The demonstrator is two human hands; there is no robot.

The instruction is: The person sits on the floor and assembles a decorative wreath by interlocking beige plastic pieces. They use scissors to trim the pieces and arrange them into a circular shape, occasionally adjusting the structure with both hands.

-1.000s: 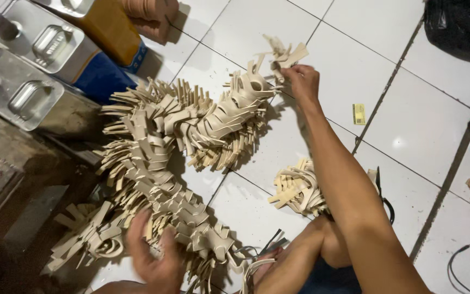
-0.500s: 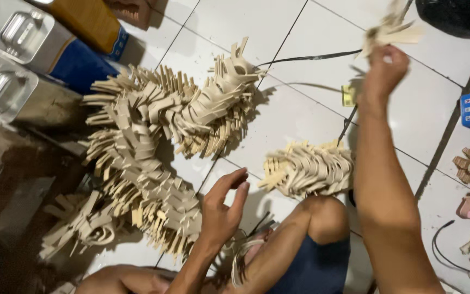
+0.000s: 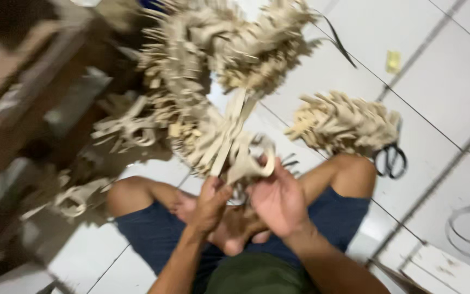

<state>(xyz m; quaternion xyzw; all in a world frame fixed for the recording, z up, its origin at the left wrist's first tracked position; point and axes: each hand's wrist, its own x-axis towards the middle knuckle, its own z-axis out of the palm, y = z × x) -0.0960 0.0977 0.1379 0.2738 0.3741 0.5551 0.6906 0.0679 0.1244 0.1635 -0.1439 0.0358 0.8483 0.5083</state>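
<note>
A person sits cross-legged on a white tiled floor [image 3: 452,81], seen from above, in dark blue shorts [image 3: 333,218] and a green top. The picture is blurred by motion.

Nearest, both hands meet above the lap. The left hand [image 3: 210,204] is curled closed around the lower end of a beige strappy cut-out piece of thin sheet material [image 3: 235,144] — its long strips rise away from the hands. The right hand [image 3: 278,198], just beside the left, has its fingers pinched on a looped strap at the near end of the same piece.

Just beyond the right knee, black scissors [image 3: 391,159] lie on the floor, touching a small heap of matching beige cut pieces [image 3: 344,122].

Farther off, behind the held piece, a much larger heap of beige cut pieces [image 3: 218,49] spreads across the floor. A dark wooden structure [image 3: 23,120] stands at the left, with loose beige pieces near its foot. A small yellow object [image 3: 393,61] lies far right.
</note>
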